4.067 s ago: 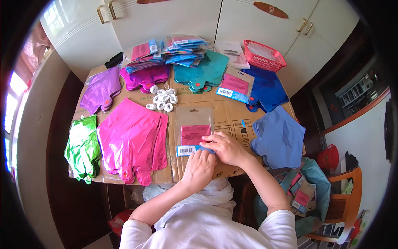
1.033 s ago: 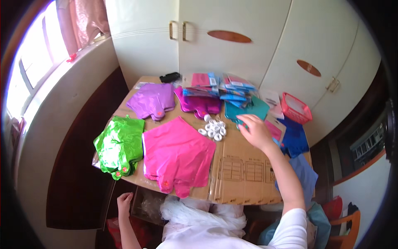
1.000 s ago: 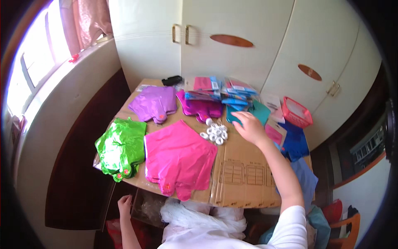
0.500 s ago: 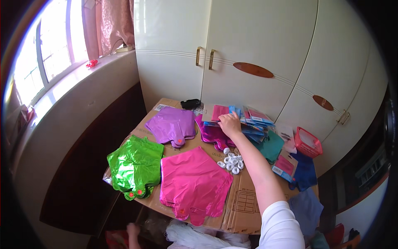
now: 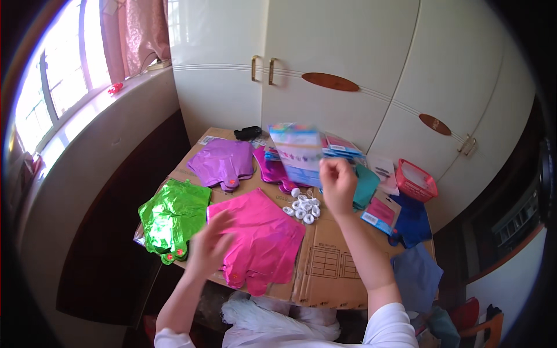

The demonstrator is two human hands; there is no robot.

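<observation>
My right hand (image 5: 338,180) pinches the edge of a flat printed packet (image 5: 297,153), white and blue with small coloured shapes, held up over the table and blurred by motion. My left hand (image 5: 213,240) hovers empty, fingers apart and smeared, above a stack of flat pink foil balloons (image 5: 270,243). To its left lies a shiny green foil balloon stack (image 5: 174,214), with a purple one (image 5: 220,162) farther back. A magenta foil stack (image 5: 270,168) is partly hidden by the packet. Several small white ribbon rolls (image 5: 304,207) sit near the middle.
The cardboard-topped table (image 5: 325,278) also bears more packets (image 5: 343,146), teal foil (image 5: 365,187), dark blue foil (image 5: 413,217), a red basket (image 5: 416,181) and a black object (image 5: 248,133). White cabinets (image 5: 336,40) stand behind; a window sill (image 5: 93,107) is at left.
My right hand has lifted a packet from the pile at the back and brought it nearer. My left hand has risen from below the table edge to over the pink foil. The view has shifted slightly.
</observation>
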